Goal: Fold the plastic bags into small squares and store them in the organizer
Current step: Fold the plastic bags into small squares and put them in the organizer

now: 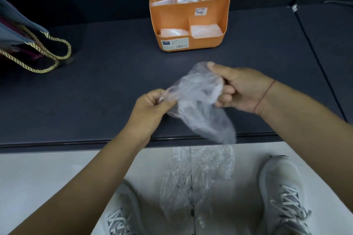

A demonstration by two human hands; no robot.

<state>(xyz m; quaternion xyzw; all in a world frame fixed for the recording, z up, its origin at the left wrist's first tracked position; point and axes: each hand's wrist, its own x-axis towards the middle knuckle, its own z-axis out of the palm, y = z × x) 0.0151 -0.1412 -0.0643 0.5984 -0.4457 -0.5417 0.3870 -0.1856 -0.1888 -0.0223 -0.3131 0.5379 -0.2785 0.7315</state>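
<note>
Dim overhead light; dark tabletop soft-focused; wide-angle bending edges; shoes blurred.

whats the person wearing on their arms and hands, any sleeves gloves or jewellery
No sleeves or gloves show anywhere in the frame. The right hand has a thin reddish thread bracelet round its wrist. The left hand and its wrist show nothing worn.

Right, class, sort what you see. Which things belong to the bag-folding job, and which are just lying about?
Job:
clear plastic bag, gripped by left hand and right hand
orange organizer
folded bags in its compartments

Not part of it:
grey bag with rope handles, far left
grey shoes on the floor
</note>
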